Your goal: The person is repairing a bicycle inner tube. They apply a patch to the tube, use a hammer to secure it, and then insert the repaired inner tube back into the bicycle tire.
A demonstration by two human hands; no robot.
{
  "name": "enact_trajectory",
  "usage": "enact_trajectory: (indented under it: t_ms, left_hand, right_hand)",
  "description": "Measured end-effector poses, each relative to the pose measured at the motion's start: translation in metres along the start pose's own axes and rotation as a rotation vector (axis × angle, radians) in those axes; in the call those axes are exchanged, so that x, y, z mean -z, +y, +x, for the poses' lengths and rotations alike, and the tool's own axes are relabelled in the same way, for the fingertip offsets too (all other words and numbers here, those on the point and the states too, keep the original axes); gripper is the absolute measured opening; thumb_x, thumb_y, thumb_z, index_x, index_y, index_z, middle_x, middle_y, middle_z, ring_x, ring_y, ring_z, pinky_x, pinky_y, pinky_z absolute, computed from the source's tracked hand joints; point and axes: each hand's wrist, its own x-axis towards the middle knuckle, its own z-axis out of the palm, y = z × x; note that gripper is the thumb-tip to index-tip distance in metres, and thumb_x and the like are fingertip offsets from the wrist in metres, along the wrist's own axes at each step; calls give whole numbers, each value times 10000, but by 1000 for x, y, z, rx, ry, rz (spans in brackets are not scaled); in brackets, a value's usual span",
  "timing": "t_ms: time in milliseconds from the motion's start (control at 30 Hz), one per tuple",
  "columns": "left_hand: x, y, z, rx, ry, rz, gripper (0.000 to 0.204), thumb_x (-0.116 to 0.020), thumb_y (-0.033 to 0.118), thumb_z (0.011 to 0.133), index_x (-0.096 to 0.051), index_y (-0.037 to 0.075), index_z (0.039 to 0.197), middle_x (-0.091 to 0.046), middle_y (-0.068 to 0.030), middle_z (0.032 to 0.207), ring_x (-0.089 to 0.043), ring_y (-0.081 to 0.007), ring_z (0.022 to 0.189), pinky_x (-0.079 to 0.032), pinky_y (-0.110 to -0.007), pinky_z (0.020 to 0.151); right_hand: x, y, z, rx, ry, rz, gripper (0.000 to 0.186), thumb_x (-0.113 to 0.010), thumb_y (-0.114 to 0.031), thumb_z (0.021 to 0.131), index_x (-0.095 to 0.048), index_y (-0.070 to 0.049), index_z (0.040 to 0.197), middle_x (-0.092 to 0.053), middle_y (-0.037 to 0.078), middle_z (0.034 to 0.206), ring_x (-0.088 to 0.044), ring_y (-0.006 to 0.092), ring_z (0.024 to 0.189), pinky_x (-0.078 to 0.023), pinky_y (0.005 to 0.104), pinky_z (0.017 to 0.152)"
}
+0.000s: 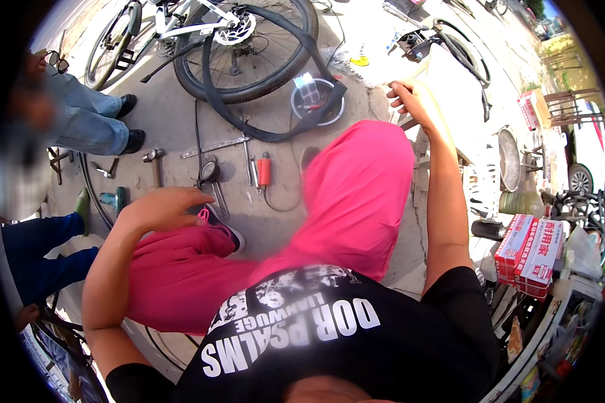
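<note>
My left hand (178,205) hangs over my pink-clad left leg, fingers loosely bent and empty, near a pressure gauge (209,172) and metal tools on the ground. My right hand (410,101) is raised beyond my right knee, fingers apart and slightly curled, holding nothing. Ahead, a bicycle wheel (188,54) has a loose black tube (269,134) draped by it, beside a bucket (339,111) with small items inside. An orange-handled tool (264,171), several wrenches (214,143) and a hammer (154,168) lie on the concrete.
Two people's legs (97,124) (44,258) are close at the left. Another bicycle part (467,57) lies at the upper right. Red-and-white boxes (528,248), a metal basin (509,158) and clutter line the right side, with a car (580,176) behind.
</note>
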Motion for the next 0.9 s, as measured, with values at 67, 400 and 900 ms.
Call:
enact_trajectory:
  t_ms: [67,400,900]
  left_hand:
    - [0,-8,19,-34,-114,23,515,-645,242,845,-534,72,1319,-596,-168,1219,-559,-343,1127,-438,-404,954]
    - [5,-113,323,76,315,-373,445,-611,229,883,-572,-26,1246,-665,-202,1111,-645,-293,1022,-477,-348,902]
    - [-35,-24,479,169,764,-692,297,-774,173,728,-671,-6,941,-698,-94,826,-649,-232,727,-512,-341,675]
  right_hand:
    - [-30,45,-17,-115,-32,121,312,-526,-202,953,-619,37,1130,-675,118,970,-630,145,791,-505,269,656]
    - [-208,189,57,-463,-110,700,165,-533,-77,882,-644,8,969,-659,112,777,-618,190,641,-487,310,526]
    - [-230,210,83,-584,-29,894,194,-508,-147,973,-618,-24,1074,-640,56,895,-604,125,712,-510,273,625]
